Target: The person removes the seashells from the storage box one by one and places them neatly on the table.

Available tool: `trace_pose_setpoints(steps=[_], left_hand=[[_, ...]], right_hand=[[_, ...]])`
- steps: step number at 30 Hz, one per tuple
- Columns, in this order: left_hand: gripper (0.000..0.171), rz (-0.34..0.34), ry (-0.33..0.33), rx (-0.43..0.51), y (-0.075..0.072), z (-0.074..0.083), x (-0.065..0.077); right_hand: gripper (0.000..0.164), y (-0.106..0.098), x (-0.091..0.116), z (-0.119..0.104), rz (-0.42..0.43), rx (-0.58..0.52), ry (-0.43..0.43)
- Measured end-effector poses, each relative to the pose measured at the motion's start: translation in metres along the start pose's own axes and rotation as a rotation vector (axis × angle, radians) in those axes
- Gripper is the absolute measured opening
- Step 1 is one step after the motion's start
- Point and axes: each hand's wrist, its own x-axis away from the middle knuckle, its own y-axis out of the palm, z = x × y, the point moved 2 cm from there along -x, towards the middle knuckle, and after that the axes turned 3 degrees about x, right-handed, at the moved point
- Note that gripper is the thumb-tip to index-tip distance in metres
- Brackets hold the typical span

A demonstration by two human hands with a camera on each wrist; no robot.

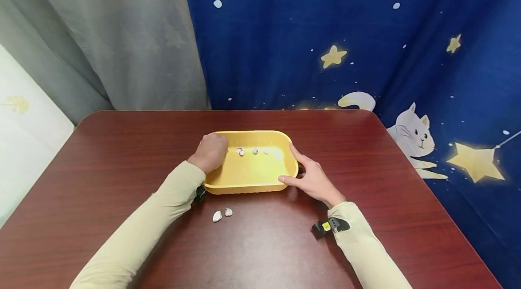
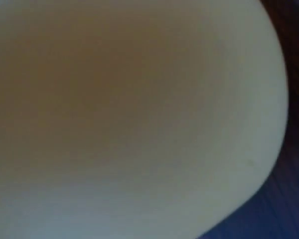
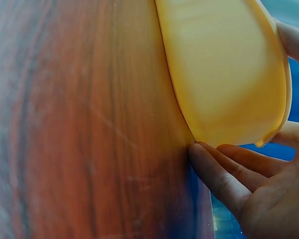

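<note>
A yellow plastic tray [image 1: 244, 173] is held between both hands. My left hand [image 1: 210, 151] is curled over its left end at the rim; the fingertips are hidden from the head view. My right hand [image 1: 315, 182] grips the right end, its thumb on the near side and its fingers around the outer wall. In the right wrist view, fingertips [image 3: 199, 154] touch the tray's lower edge. Several small whitish, pebble-like pieces [image 1: 255, 151] lie inside near the far wall. The left wrist view is filled by a blurred pale yellowish surface [image 2: 214, 124].
Two similar whitish pieces, one on the left [image 1: 217, 216] and one beside it [image 1: 228, 212], lie on the dark red wooden table [image 1: 264, 243] in front of the tray. A grey curtain [image 1: 122, 31] and a blue star-patterned curtain [image 1: 277, 54] hang behind the table.
</note>
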Motion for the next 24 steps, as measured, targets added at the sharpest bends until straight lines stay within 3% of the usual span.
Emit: trace_pose_setpoints(steps=[7, 11, 16, 24], left_hand=[[0.017, -0.076, -0.047, 0.268, -0.013, -0.005, 0.005], [0.011, -0.106, -0.085, 0.367, -0.023, -0.007, 0.013], [0.008, -0.079, -0.069, 0.436, -0.038, -0.009, 0.030], [0.003, -0.046, -0.025, 0.493, -0.054, -0.006, 0.072]], right_hand=[[0.101, -0.001, 0.000, 0.000, 0.001, -0.013, 0.000], [0.101, 0.000, 0.000, 0.001, -0.004, -0.008, 0.000], [0.101, 0.000, 0.000, 0.000, -0.010, -0.006, 0.001], [0.101, -0.002, 0.000, -0.001, -0.004, 0.003, -0.015]])
